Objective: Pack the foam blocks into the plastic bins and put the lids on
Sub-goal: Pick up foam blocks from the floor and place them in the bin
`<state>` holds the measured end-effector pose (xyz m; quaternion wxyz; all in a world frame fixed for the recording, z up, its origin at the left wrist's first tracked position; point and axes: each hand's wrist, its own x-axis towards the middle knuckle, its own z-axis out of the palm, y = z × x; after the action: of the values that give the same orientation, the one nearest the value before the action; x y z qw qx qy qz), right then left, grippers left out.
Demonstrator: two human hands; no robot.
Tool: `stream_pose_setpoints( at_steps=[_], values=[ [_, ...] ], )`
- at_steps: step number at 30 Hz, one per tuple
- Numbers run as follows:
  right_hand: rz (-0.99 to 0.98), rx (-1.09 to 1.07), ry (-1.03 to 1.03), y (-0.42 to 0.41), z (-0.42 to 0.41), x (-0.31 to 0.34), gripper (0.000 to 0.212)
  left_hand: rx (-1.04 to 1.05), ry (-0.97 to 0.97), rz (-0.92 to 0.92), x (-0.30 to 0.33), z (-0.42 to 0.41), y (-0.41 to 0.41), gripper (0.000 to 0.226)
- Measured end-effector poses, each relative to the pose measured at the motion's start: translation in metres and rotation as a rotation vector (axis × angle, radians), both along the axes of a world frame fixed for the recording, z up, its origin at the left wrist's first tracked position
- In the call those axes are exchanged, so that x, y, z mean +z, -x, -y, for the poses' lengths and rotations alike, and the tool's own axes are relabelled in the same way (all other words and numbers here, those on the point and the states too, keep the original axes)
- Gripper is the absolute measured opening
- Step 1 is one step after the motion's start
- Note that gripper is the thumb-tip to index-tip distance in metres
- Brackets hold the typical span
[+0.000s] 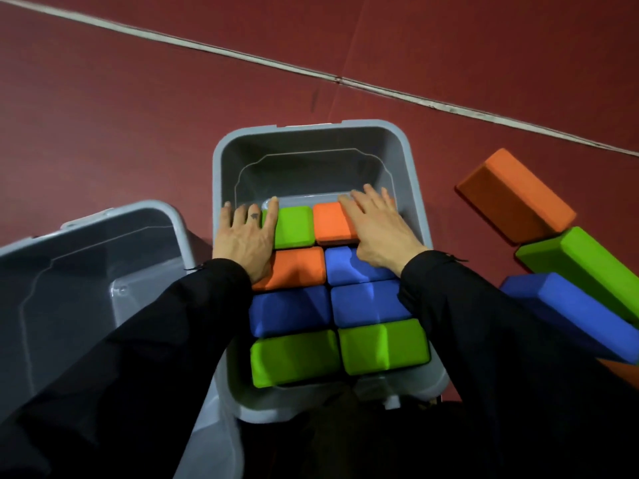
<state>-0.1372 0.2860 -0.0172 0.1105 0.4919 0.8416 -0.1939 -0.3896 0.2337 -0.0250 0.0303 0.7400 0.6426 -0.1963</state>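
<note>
Both hands, left hand (243, 236) and right hand (375, 227), lie flat with fingers spread on foam blocks (370, 302) standing in the centre bin (313, 131). Light, squashy, probably grippy; grip across broad faces.

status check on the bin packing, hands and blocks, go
Left hand and right hand flat, pressing blocks in centre bin. Far end of bin unfilled. Loose blocks on floor at right, second bin empty. No lids seen.

A dark red floor (138, 108) fills the scene. A pale line (311, 72) crosses it from far left down toward the right.
</note>
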Motion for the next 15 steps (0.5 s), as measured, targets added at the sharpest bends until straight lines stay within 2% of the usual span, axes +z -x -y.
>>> stream_pose_setpoints(
  at_steps=[4, 7, 12, 15],
  values=[
    [0.035, -0.064, 0.023, 0.002, 0.01, -0.019, 0.102, 0.07, 0.121, 0.241, -0.013, -0.002, -0.01, 0.103],
    [0.042, -0.071, -0.044, 0.003, 0.017, -0.035, 0.105, 0.045, 0.077, 0.277, -0.019, 0.004, -0.014, 0.094],
    [0.094, -0.106, -0.1, 0.01, 0.013, -0.058, 0.108, 0.045, -0.06, 0.304, -0.044, 0.006, -0.032, 0.097],
    [0.082, -0.095, -0.027, 0.014, 0.013, -0.058, 0.109, 0.089, 0.006, 0.263, -0.052, 0.008, -0.033, 0.1]
  ],
)
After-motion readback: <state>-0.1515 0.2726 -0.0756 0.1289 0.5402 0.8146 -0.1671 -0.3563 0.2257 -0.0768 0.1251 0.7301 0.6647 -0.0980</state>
